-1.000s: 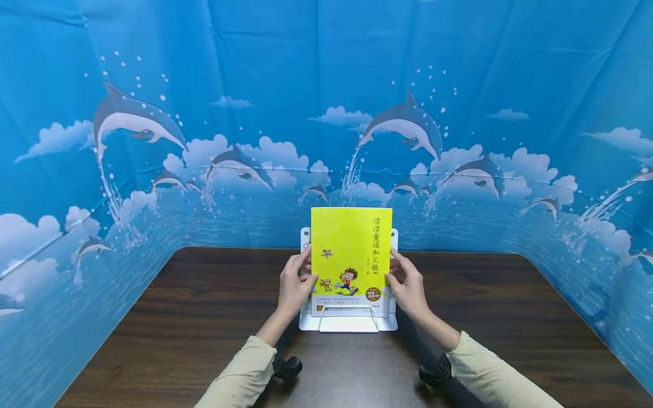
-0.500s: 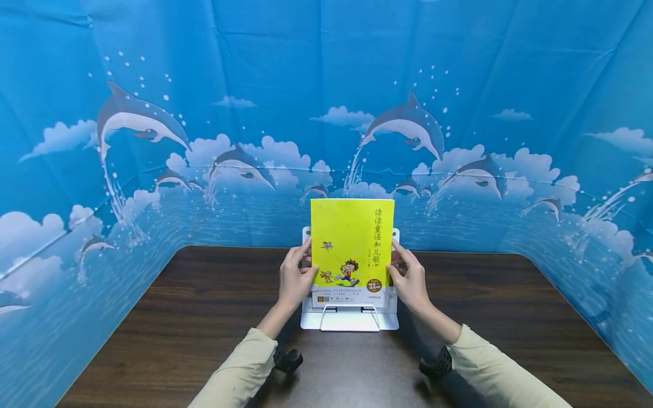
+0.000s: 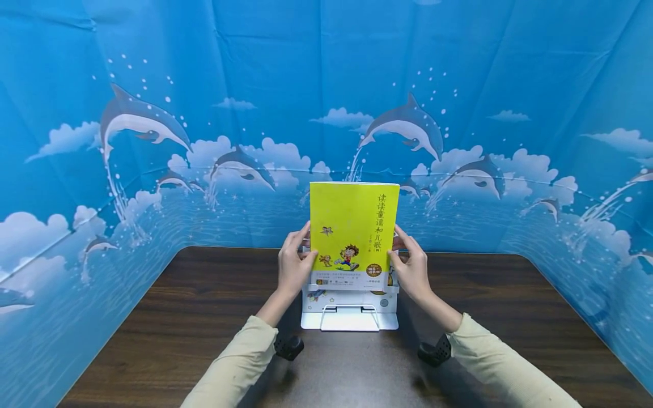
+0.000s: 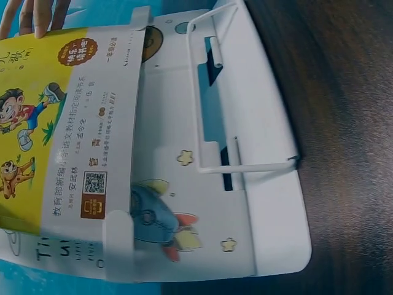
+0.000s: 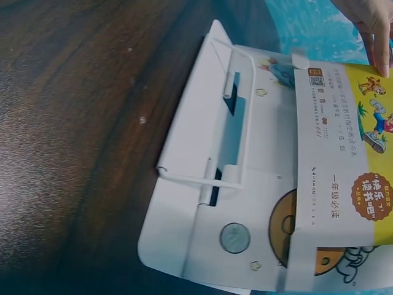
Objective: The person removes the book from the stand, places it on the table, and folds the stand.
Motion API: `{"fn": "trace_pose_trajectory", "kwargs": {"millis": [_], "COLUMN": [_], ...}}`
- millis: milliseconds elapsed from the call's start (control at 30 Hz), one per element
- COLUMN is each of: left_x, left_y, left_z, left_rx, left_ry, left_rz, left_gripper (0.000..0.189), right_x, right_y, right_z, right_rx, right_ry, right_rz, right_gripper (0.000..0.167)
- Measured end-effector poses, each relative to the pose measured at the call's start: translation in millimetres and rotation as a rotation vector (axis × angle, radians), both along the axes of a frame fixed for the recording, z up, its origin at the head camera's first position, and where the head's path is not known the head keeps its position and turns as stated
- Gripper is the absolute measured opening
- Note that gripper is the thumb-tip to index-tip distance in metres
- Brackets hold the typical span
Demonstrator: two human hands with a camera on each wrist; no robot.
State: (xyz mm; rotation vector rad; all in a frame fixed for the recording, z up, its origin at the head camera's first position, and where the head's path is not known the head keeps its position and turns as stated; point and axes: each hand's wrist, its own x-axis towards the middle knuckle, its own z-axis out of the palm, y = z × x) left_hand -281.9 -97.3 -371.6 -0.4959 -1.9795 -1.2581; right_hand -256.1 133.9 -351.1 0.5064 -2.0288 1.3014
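In the head view, a yellow book [image 3: 354, 226] stands upright between a person's two hands, in front of a white stand [image 3: 311, 321], its lower edge well above the stand's ledge. The left hand [image 3: 295, 266] pinches the book's left edge, thumb on the cover and fingers behind; the right hand [image 3: 413, 272] pinches the right edge the same way. The stand rests on a dark wooden table [image 3: 204, 340], before a blue backdrop [image 3: 285, 85] printed with dolphins. In the left wrist view, the right hand's fingertips [image 4: 40, 29] touch the book's far edge, and white tabs [image 4: 118, 246] lie at its lower corners. A wire loop [image 4: 258, 167] rises from the ledge, apart from the book. In the right wrist view, the left hand's fingers meet the book's opposite edge, and a round grey-green disc [image 5: 235, 238] shows on the stand's face.
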Motion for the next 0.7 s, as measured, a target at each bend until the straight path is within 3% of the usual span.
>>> {"fn": "trace_pose_trajectory", "kwargs": {"millis": [367,700], "left_x": [2.5,13.6], "left_y": [-3.9,8.4], "left_z": [18.6,31.0], "left_rx": [0.021,0.004], "left_ry": [0.07,0.029], "left_rz": [0.003,-0.095], "left_gripper": [0.064,0.066], "right_x": [0.8,0.9], "right_y": [-5.2,20.4], "right_z": [21.4,28.3], "right_rx": [-0.004,0.003], "right_ry": [0.033,-0.03], "right_rz": [0.033,0.075], "right_gripper": [0.057,0.058]}}
